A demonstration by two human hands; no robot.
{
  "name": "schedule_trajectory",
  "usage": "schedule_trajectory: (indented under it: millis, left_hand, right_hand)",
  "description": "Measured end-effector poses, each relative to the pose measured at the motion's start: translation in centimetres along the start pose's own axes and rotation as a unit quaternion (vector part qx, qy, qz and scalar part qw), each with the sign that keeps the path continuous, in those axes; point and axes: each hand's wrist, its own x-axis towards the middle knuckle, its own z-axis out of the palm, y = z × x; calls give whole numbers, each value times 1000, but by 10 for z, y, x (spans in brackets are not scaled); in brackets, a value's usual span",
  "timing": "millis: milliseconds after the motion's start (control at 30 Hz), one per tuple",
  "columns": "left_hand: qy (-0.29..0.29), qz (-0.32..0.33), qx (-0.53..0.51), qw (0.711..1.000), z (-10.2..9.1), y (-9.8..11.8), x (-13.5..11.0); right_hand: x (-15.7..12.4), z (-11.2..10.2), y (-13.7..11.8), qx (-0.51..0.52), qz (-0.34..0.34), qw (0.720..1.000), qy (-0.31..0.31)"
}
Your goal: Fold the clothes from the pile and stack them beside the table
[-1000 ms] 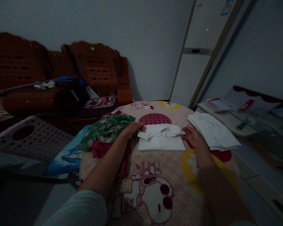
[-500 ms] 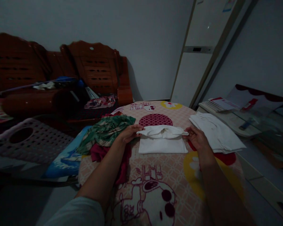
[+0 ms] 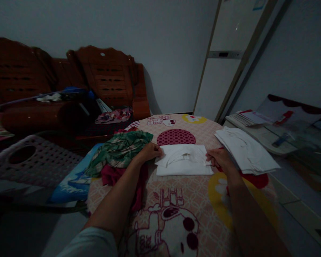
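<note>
A white garment (image 3: 184,167), folded into a flat rectangle, lies on the patterned tablecloth (image 3: 203,200). Its upper layer is folded toward me, with what looks like a collar opening at the middle. At the left edge of that layer, my left hand (image 3: 151,152) is closed on the fabric. My right hand (image 3: 218,157) pinches the same layer at its right edge. A stack of folded white clothing (image 3: 246,151) sits beside my right hand. By my left forearm lie a crumpled green plaid cloth (image 3: 123,146) and a dark red cloth (image 3: 111,175).
A wooden sofa (image 3: 104,75) with clothes on it stands behind on the left. A woven plastic chair (image 3: 34,157) and a blue cushion (image 3: 75,182) are left of the table. At right is a low cabinet (image 3: 270,137) with papers; an air conditioner (image 3: 219,78) stands behind.
The upper layer of the white garment, held raised before, has come down flat toward me. Both hands have lowered slightly with it and keep their grip at its edges.
</note>
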Motion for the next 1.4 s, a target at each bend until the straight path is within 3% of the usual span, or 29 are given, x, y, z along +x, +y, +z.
schedule_trajectory:
  millis: [67, 167, 267, 367, 533, 667, 767, 1000, 1133, 1233, 1333, 1400]
  left_hand:
    - [78, 48, 75, 993, 7, 10, 1]
    - [104, 157, 112, 976, 26, 25, 1]
    - [79, 240, 125, 959, 47, 31, 1]
    - [38, 250, 156, 955, 61, 28, 2]
    - [-68, 237, 237, 940, 69, 16, 4]
    - [-97, 206, 250, 941, 70, 14, 2]
    - [-75, 204, 196, 956, 67, 15, 0]
    - [-150, 221, 236, 934, 64, 14, -4]
    - [-147, 216, 240, 935, 65, 17, -6]
    - [-151, 210, 249, 933, 66, 20, -7]
    - [-152, 214, 256, 930, 67, 21, -7]
    - [-150, 218, 259, 929, 67, 20, -6]
  right_hand:
    - [1, 5, -4, -46, -69, 993, 79]
    - [0, 19, -11, -93, -197, 967, 133]
    - [-1, 39, -15, -148, -319, 933, 79]
    - [1, 56, -7, -205, -379, 902, 10]
    - [3, 66, 15, -291, -378, 873, -100]
    - [-2, 65, 18, -331, -371, 860, -116]
    - [-6, 63, 14, -316, -370, 865, -121]
    - [-7, 58, 7, -200, -323, 915, -133]
    - [-6, 55, 5, -122, -281, 945, -118]
    - [-6, 52, 2, -100, -284, 951, -66]
    - [-3, 49, 2, -123, -327, 937, 6]
    - [-1, 48, 6, -169, -352, 921, 10]
